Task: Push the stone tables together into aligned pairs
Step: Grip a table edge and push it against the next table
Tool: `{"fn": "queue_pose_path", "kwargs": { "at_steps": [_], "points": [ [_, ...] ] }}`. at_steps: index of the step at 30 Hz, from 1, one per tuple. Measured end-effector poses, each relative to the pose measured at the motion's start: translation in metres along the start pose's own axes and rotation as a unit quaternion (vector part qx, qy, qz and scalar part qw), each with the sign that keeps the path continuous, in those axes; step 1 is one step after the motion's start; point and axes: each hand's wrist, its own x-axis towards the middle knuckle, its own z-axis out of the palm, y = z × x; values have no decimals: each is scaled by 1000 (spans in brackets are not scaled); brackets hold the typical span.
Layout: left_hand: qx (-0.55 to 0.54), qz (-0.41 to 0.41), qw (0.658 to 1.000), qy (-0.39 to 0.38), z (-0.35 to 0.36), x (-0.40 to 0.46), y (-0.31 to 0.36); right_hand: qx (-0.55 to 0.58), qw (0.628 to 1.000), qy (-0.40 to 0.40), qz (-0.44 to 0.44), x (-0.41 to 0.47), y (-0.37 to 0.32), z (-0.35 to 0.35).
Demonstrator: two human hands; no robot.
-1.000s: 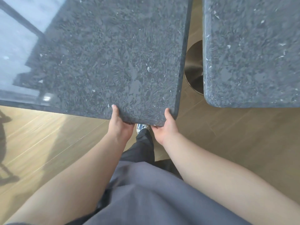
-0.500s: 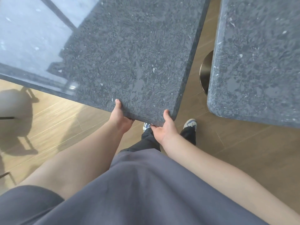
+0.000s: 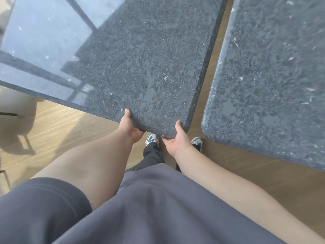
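A dark speckled stone table (image 3: 137,64) fills the upper left and middle of the head view. My left hand (image 3: 129,126) grips its near edge, thumb on top and fingers hidden under the slab. My right hand (image 3: 177,140) grips the same edge at the rounded near right corner, thumb on top. A second stone table (image 3: 267,76) stands to the right. A narrow strip of wooden floor (image 3: 207,81) separates the two facing edges, which run nearly parallel.
My feet in white and blue shoes (image 3: 152,138) stand just under the gripped corner. Wooden floor lies to the left and right of me. A chair's shadow and thin legs (image 3: 17,129) show at the far left.
The gap between the two tables has narrowed and the round metal base seen in it earlier is now out of sight. Both hands kept their grip on the near edge.
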Motion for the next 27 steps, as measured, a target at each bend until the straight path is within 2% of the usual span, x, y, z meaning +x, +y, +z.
{"fn": "queue_pose_path", "kwargs": {
  "at_steps": [9,27],
  "points": [
    [-10,0,1000,-9,28,-8,-23,-9,1000,24,13,2,-33,-8],
    [-27,-5,999,16,46,-16,-35,-28,999,-4,41,-9,-60,-9]
  ]
}}
